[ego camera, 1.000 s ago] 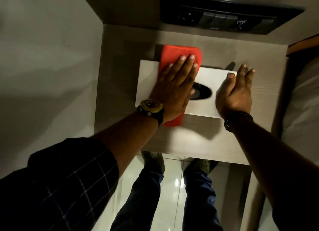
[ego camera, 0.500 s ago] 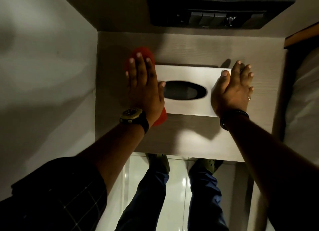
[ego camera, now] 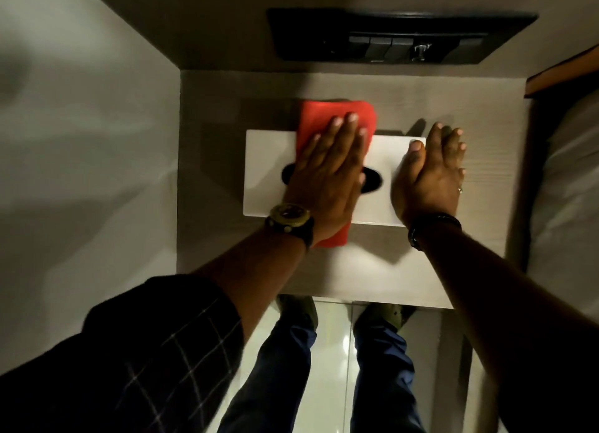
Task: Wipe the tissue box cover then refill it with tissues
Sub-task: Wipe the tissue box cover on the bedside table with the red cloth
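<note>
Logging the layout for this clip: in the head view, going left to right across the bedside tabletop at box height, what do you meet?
Bare left end of the white tissue box cover → left hand flat on the red cloth → dark oval slot → right hand at the cover's right end → bare wooden tabletop.

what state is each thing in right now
cover: flat on the table, slot up, no tissue showing
cloth: spread over the cover, pressed flat
left hand: open, palm down on the cloth
right hand: open, flat on the cover's right end
table: bears only the cover and cloth
</note>
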A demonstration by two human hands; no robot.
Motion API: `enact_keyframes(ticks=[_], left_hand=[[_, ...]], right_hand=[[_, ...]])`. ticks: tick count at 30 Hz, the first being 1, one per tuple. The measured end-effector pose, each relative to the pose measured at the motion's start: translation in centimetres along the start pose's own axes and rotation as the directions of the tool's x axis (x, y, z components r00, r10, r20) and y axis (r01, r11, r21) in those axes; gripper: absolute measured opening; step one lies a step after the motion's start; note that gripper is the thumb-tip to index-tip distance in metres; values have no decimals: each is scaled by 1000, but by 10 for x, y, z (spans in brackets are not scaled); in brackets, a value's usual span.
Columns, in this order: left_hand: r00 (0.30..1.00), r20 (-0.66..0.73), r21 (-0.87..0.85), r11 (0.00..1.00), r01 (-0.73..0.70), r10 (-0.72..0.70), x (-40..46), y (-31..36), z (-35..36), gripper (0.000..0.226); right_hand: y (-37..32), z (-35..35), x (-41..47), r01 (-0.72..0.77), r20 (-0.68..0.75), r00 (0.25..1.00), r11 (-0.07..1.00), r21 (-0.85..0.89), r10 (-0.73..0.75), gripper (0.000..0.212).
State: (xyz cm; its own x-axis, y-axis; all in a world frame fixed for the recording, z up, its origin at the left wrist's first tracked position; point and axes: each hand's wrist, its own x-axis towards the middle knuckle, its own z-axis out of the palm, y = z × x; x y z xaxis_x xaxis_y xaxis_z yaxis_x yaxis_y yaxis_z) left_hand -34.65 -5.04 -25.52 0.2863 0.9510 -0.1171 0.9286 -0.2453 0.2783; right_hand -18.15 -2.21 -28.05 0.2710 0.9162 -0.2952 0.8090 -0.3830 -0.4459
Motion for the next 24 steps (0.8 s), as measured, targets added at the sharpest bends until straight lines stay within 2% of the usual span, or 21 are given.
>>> enact_keyframes(ticks=[4, 7, 8, 10, 12, 18, 24], left_hand=[[994, -36, -2, 994, 105, -105, -26, -44, -10, 59], [975, -63, 1, 977, 214, -214, -26, -42, -10, 56], [947, -76, -12, 950, 313, -313, -24, -36, -9, 56], [847, -98, -34, 852, 522, -523, -20, -23, -6, 56], [788, -105, -18, 793, 609, -607, -16, -15, -4, 56], [851, -62, 2, 852, 523, -522, -7, -9, -5, 59], [960, -91, -8, 965, 264, -263, 16, 12, 5, 60]], right_hand=[[-2, 0, -1, 1, 16, 1000, 1000, 3, -1, 62], [-3, 0, -3, -10, 7, 1000, 1000, 17, 10, 63], [-4, 0, -4, -14, 5, 1000, 1000, 19, 14, 63], [-4, 0, -4, -15, 5, 1000, 1000, 26, 15, 62], [-4, 1, -5, -6, 8, 1000, 1000, 30, 5, 60], [-4, 3, -5, -5, 10, 1000, 999, 42, 5, 58], [-7, 2, -5, -8, -3, 1000, 999, 42, 8, 59]])
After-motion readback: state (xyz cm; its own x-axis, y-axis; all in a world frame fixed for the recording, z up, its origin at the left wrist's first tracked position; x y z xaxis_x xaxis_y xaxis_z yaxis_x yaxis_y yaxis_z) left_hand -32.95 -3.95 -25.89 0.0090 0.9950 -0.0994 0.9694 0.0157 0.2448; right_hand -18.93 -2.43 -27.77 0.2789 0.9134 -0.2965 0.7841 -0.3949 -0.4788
